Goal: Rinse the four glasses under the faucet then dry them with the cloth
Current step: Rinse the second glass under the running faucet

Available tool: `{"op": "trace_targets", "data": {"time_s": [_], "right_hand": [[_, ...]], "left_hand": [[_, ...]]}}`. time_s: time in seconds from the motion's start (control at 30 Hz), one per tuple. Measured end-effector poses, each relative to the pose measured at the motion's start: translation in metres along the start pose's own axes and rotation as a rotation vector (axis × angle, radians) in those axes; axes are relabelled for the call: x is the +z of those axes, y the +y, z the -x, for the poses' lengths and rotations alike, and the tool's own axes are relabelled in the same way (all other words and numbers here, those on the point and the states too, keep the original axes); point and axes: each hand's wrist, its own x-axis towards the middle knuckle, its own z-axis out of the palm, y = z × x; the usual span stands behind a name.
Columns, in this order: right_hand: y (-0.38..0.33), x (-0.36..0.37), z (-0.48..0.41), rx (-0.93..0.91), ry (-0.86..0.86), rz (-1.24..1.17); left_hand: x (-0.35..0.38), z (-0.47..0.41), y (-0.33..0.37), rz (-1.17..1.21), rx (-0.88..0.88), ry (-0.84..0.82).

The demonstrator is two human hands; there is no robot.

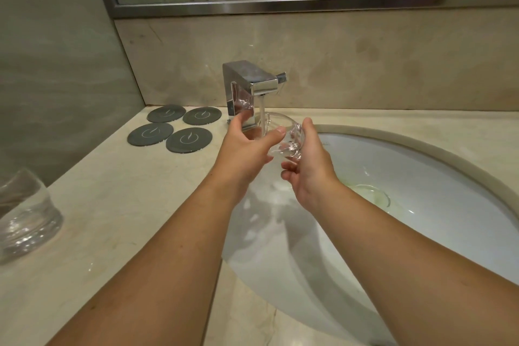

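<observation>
A clear glass (283, 135) is tilted under the running chrome faucet (252, 84), and the water stream falls into its mouth. My left hand (247, 143) grips the glass near its rim, thumb across the front. My right hand (307, 160) cups its base from the right, with the fingers curled beneath it. A second clear glass (25, 213) stands on the counter at the far left edge of the view. No cloth is in view.
Several dark round coasters (179, 128) lie on the beige counter (126, 219) left of the faucet. The white oval basin (393, 205) lies below my hands, its drain to the right. A mirror hangs on the wall behind.
</observation>
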Motion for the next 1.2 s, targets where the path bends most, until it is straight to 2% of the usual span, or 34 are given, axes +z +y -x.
{"op": "trace_targets", "data": {"time_s": [0.13, 0.23, 0.33, 0.47, 0.7, 0.8, 1.0, 1.2], "right_hand": [[-0.0014, 0.0006, 0.0011, 0.031, 0.012, -0.096], [-0.0015, 0.0002, 0.0005, -0.02, 0.036, -0.092], [-0.002, -0.0003, -0.0002, -0.097, 0.046, -0.056], [0.0007, 0.0005, -0.0038, -0.153, 0.037, -0.035], [0.0011, -0.0016, -0.0064, -0.046, 0.016, 0.0], [-0.0003, -0.0017, -0.0047, -0.028, 0.016, -0.055], [-0.0006, -0.0012, -0.0038, -0.086, 0.054, -0.081], [-0.0004, 0.001, -0.0006, -0.211, 0.03, -0.019]], "left_hand": [[0.0005, 0.0005, -0.0003, -0.036, 0.01, -0.043], [0.0003, 0.0005, -0.0024, -0.095, -0.018, -0.088], [0.0007, 0.0035, -0.0012, -0.165, -0.042, -0.055], [0.0002, 0.0038, -0.0003, -0.139, -0.071, -0.017], [0.0005, 0.0051, 0.003, -0.036, -0.046, -0.021], [0.0005, 0.0045, 0.0015, -0.044, -0.021, -0.053], [0.0007, 0.0038, -0.0011, -0.094, -0.067, -0.12], [-0.0009, 0.0055, 0.0008, -0.107, -0.066, -0.031]]}}
